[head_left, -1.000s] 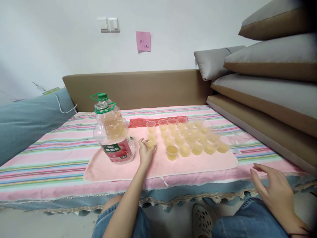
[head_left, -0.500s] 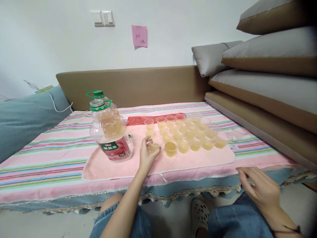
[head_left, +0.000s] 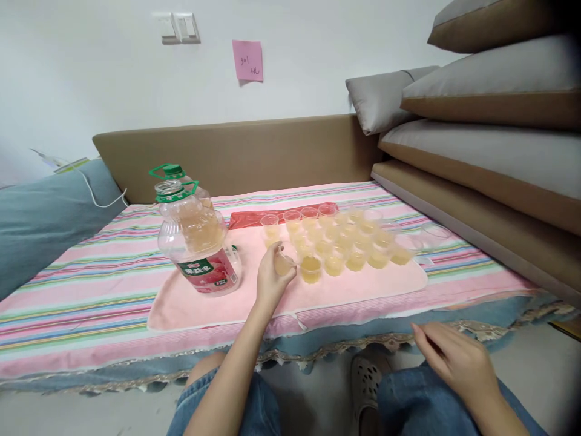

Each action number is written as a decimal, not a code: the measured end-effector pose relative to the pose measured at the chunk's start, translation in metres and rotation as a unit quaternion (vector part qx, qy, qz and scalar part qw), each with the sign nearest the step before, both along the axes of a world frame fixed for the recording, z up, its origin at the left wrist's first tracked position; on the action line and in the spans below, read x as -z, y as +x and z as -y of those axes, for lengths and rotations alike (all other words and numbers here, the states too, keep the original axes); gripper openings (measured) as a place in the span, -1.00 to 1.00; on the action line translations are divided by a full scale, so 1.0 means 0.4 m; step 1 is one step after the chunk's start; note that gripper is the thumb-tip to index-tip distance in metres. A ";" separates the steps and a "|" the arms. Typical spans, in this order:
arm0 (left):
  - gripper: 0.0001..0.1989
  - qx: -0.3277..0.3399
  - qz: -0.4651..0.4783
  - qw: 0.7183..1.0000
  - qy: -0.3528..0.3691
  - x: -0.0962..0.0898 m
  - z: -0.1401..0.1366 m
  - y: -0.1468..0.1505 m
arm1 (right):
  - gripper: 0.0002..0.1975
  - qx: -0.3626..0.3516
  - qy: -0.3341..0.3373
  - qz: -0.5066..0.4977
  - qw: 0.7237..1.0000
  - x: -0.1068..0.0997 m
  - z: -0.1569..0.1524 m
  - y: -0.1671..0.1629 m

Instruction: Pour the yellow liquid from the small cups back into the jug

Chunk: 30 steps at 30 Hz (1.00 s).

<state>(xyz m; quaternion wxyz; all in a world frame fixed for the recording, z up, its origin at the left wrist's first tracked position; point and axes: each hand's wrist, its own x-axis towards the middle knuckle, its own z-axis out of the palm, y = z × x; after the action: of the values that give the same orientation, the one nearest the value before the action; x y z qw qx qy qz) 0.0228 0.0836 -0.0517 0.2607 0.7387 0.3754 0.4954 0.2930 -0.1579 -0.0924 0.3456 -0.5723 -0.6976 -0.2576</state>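
Note:
My left hand [head_left: 271, 277] grips a small clear plastic cup [head_left: 284, 265] of pale yellow drink; the cup leans slightly to the right. Just right of it stands a cup of deeper yellow drink [head_left: 311, 270]. Behind and to the right, several more filled cups [head_left: 355, 260] stand in close rows on a pink towel [head_left: 200, 312]. Left of the hand is a large clear bottle [head_left: 200, 266] with a green handle, a pink label and an uncapped mouth. My right hand [head_left: 458, 360] hovers over my right knee, fingers curled together, with nothing visible in it.
A second bottle with a green cap [head_left: 173, 171] stands behind the first. A red plastic sheet [head_left: 249, 219] lies behind the cups. Clear cups [head_left: 434, 235] lie at the right on the striped cloth [head_left: 113, 272]. Stacked cushions [head_left: 490, 145] rise on the right.
My left hand has tipped its cup more to the right. My right hand has moved left and down toward my knee. The view has shifted slightly.

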 end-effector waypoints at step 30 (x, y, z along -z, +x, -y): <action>-0.39 0.027 -0.193 0.977 0.082 -0.072 -0.048 0.003 | -0.87 -0.024 0.074 -0.327 0.942 -0.126 0.001 -0.071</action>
<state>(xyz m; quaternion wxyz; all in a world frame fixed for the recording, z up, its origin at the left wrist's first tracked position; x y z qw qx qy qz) 0.0241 0.1027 -0.0230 0.1357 0.8492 0.3565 0.3652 0.2645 -0.1584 -0.0421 0.6021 -0.5807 -0.5391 -0.0984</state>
